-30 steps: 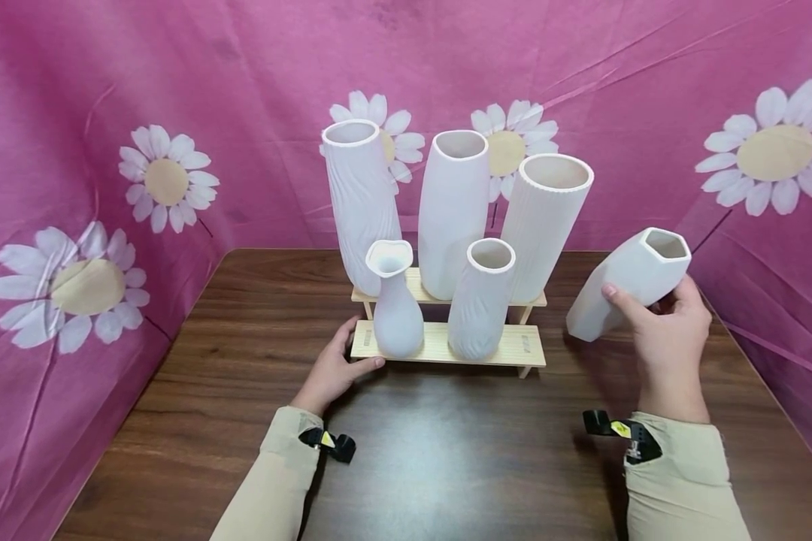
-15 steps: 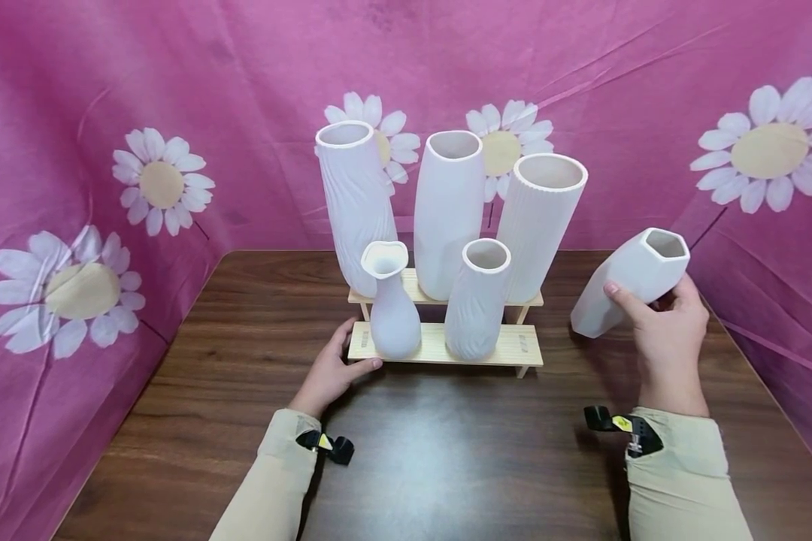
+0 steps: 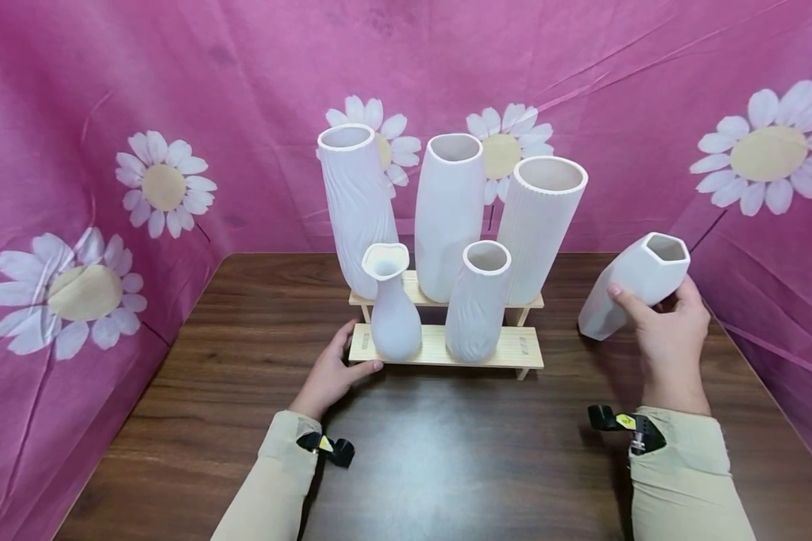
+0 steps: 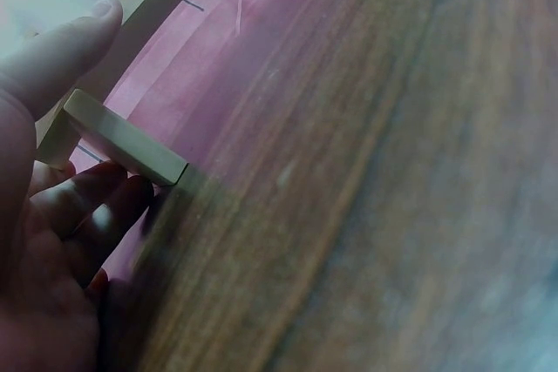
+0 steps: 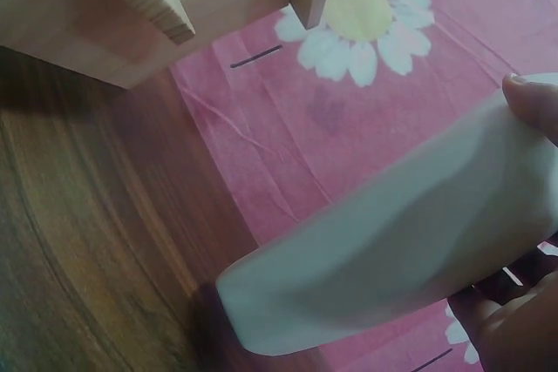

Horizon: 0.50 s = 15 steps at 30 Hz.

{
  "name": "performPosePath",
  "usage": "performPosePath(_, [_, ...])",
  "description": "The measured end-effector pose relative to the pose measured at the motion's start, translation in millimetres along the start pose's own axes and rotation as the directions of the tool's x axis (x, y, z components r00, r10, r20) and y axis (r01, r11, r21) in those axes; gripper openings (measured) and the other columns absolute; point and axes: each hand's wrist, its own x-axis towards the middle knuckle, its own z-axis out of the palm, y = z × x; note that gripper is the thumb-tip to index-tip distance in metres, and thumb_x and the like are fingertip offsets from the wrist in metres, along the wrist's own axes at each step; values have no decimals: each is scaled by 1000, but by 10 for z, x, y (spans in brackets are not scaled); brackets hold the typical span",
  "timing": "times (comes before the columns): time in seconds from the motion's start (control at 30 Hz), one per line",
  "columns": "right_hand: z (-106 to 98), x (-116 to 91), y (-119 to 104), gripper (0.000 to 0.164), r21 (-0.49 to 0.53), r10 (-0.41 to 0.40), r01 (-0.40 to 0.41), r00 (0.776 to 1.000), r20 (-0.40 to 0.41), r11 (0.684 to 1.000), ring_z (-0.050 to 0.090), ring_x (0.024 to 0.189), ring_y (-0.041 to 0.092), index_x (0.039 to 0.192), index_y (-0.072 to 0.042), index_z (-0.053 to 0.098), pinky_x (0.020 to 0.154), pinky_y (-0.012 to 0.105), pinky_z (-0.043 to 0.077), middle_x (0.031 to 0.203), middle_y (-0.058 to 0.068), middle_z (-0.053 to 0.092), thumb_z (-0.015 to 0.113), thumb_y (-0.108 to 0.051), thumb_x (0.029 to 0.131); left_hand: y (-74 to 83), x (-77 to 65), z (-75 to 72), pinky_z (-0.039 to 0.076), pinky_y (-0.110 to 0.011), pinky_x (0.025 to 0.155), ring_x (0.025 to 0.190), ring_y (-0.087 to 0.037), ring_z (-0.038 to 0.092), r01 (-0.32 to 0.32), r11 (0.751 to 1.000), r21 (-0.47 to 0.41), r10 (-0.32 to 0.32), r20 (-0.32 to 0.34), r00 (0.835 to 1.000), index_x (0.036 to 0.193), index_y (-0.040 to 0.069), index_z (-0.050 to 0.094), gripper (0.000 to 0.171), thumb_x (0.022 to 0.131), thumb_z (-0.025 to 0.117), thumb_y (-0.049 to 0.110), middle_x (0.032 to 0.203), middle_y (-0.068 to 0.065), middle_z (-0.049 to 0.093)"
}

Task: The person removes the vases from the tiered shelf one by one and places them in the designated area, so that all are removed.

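Note:
My right hand grips a white faceted vase with a five-sided mouth, thumb on its near side. The vase leans to the right, its base close over the table; the right wrist view shows its smooth side and dark shadow by the base. At the left end of a two-step wooden stand, my left hand holds the lower step, thumb at its front edge. In the left wrist view, fingers curl by the stand's leg. A small flared vase and a swirl-textured vase stand on that step.
On the upper step stand a tall wavy vase, a smooth vase and a ribbed vase. The dark wooden table meets a pink daisy-print cloth at the back and sides.
The faceted vase's base has shifted slightly right, and the vase leans a little less. My left hand stays on the stand. The head view has shifted slightly.

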Motion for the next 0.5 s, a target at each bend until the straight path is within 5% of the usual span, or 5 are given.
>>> performPosePath(0.27, [-43,71,40,69,58,23,-22,999,-25,998,55,110,17,129,-15,66,86,18,46,117,2,62,87,10,68,320,-143,-41,40,-43,104,125,-30,55,4,1000,19,-4,19,1000,155,-3,28,89,84,82,9,137,-20,59])
performPosePath(0.5, [-84,127,80,68,49,34,-33,999,-33,998,55,109,16,129,-16,67,85,18,46,116,1,62,87,10,68,181,-68,-20,40,-42,102,123,-29,56,16,1000,17,-16,9,1000,156,-2,27,91,83,82,8,137,-20,59])
